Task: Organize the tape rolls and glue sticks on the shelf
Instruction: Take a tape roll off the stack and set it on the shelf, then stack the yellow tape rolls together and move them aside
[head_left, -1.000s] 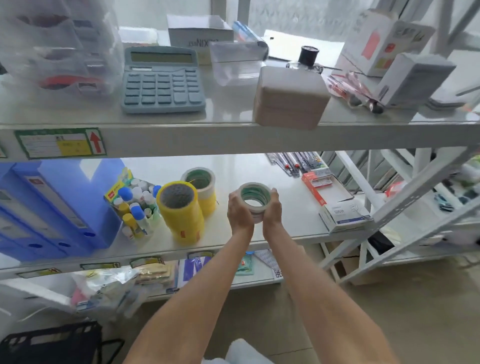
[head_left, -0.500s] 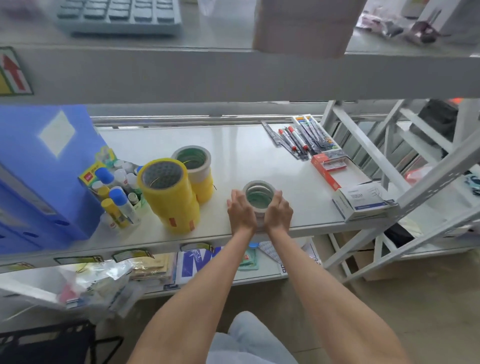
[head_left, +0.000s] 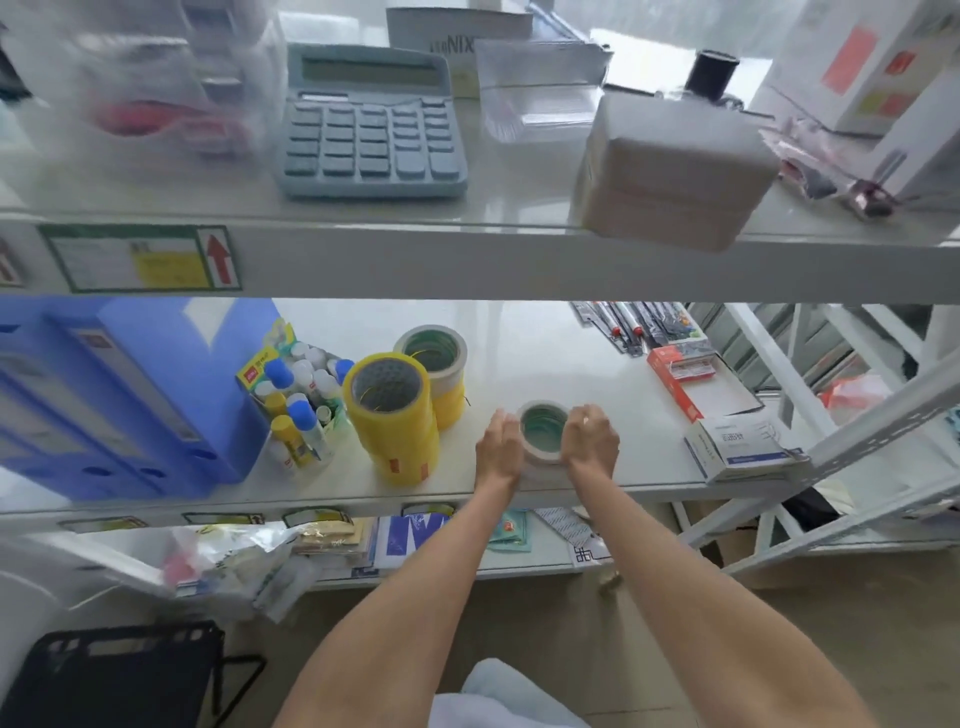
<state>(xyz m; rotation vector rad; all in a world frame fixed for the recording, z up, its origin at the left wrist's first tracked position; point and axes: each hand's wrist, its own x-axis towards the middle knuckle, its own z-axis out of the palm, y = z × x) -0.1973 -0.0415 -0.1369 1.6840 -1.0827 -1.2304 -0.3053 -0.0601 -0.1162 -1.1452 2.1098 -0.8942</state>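
Note:
A beige tape roll with a green core (head_left: 543, 439) lies flat near the front edge of the middle shelf (head_left: 613, 415). My left hand (head_left: 498, 449) and my right hand (head_left: 592, 441) press against its two sides. To the left stands a stack of yellow tape rolls (head_left: 392, 415), and behind it a second yellow stack topped by a beige roll (head_left: 431, 356). Further left, a small open box holds several upright glue sticks (head_left: 298, 402) with blue and white caps.
Blue binders (head_left: 119, 395) fill the shelf's left end. A red box (head_left: 680, 382), a white box (head_left: 740, 449) and packed pens (head_left: 634, 325) lie to the right. The upper shelf carries a calculator (head_left: 371, 124) and a grey carton (head_left: 670, 166) overhanging its edge.
Both hands brought the beige roll down from the air onto the shelf and still hold its sides. The camera dipped, then rose again.

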